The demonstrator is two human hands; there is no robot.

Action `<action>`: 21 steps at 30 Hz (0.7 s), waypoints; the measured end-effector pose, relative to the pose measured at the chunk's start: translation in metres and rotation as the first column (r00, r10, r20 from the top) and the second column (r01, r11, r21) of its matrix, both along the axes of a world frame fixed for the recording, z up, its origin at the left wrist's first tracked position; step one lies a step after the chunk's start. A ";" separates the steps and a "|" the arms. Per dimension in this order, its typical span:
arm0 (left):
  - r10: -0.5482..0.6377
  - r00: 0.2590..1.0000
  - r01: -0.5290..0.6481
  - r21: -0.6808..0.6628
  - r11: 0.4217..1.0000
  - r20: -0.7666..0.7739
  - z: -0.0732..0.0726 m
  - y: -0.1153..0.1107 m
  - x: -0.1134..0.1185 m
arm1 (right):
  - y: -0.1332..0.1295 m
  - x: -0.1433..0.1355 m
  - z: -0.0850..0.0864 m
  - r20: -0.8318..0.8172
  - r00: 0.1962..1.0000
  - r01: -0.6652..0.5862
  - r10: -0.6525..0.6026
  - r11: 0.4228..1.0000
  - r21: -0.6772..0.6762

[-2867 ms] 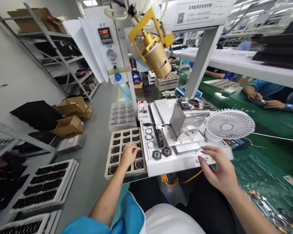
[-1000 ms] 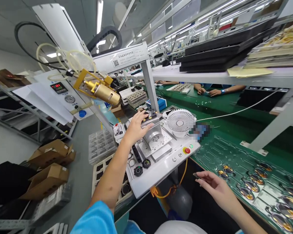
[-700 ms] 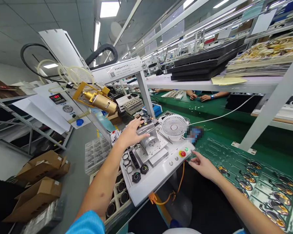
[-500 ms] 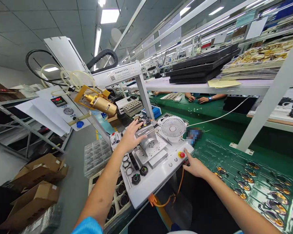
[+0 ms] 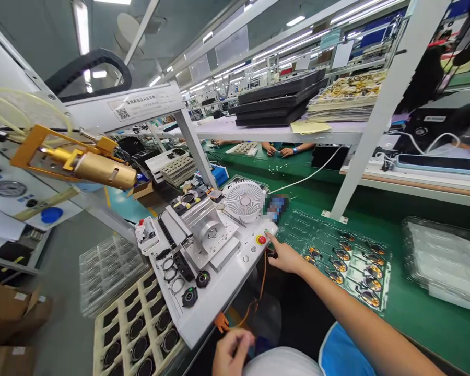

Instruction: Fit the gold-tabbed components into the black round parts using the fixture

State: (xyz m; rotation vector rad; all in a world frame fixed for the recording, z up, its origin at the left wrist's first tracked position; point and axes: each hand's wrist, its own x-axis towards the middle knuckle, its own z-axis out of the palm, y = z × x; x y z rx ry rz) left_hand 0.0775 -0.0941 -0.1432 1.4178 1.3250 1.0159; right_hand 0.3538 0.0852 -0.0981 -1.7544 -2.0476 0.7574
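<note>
My right hand (image 5: 285, 257) reaches to the front right corner of a white benchtop machine (image 5: 219, 292). Its index finger is stretched out to a green button beside the red emergency stop button (image 5: 261, 239), and the thumb lies lower by the panel edge. My left hand (image 5: 232, 351) is low at the front, near my body, with fingers curled together; what they hold, if anything, is hidden. On the machine bed sits a metal fixture with a round chuck (image 5: 212, 235). Two round black watch-like parts (image 5: 189, 296) and thin rings (image 5: 177, 284) lie at its left front.
A gold cylindrical head (image 5: 105, 169) hangs from the gantry at left. A white fan (image 5: 245, 201) stands behind the buttons. A cream tray of round parts (image 5: 121, 324) is left; a clear tray with orange-lit parts (image 5: 350, 261) lies right. Another person's hands (image 5: 280, 150) show across the bench.
My left hand has left the metal fixture and come down near my body, its fingers now closed. My right index finger stays at the button. The view has turned right.
</note>
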 end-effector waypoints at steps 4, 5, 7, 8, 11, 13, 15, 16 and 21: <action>0.128 0.960 -0.067 -0.240 0.969 0.251 0.018 0.021 -0.003 | -0.044 -0.011 0.002 -0.191 0.976 -0.112 0.103 0.993 -0.036; 0.108 0.944 -0.023 -0.263 0.964 0.311 0.023 0.026 -0.001 | -0.060 -0.018 0.000 -0.306 0.940 -0.168 0.152 0.985 -0.027; 0.050 0.911 0.075 -0.283 0.956 0.409 0.031 0.035 0.011 | -0.088 -0.034 -0.009 -0.546 0.806 -0.238 0.229 0.970 0.055; 0.031 0.891 0.109 -0.280 0.954 0.453 0.032 0.037 0.018 | -0.100 -0.042 -0.014 -0.635 0.733 -0.229 0.245 0.967 0.109; 0.031 0.824 0.143 -0.261 0.955 0.566 0.031 0.037 0.041 | -0.121 -0.056 -0.026 -0.725 0.658 -0.095 0.205 0.977 0.190; 0.045 0.794 0.142 -0.258 0.956 0.606 0.028 0.037 0.049 | -0.123 -0.054 -0.026 -0.711 0.670 -0.073 0.214 0.972 0.223; 0.057 0.802 0.135 -0.274 0.952 0.594 0.025 0.036 0.052 | -0.116 -0.040 -0.021 -0.601 0.746 -0.159 0.288 0.953 0.259; 0.067 0.818 0.124 -0.289 0.949 0.572 0.025 0.036 0.052 | -0.109 -0.029 -0.017 -0.486 0.824 -0.196 0.291 0.951 0.238; 0.190 0.863 -0.021 -0.344 0.939 0.467 0.022 0.029 0.047 | -0.055 0.054 -0.002 0.224 0.955 0.198 -0.196 0.980 0.013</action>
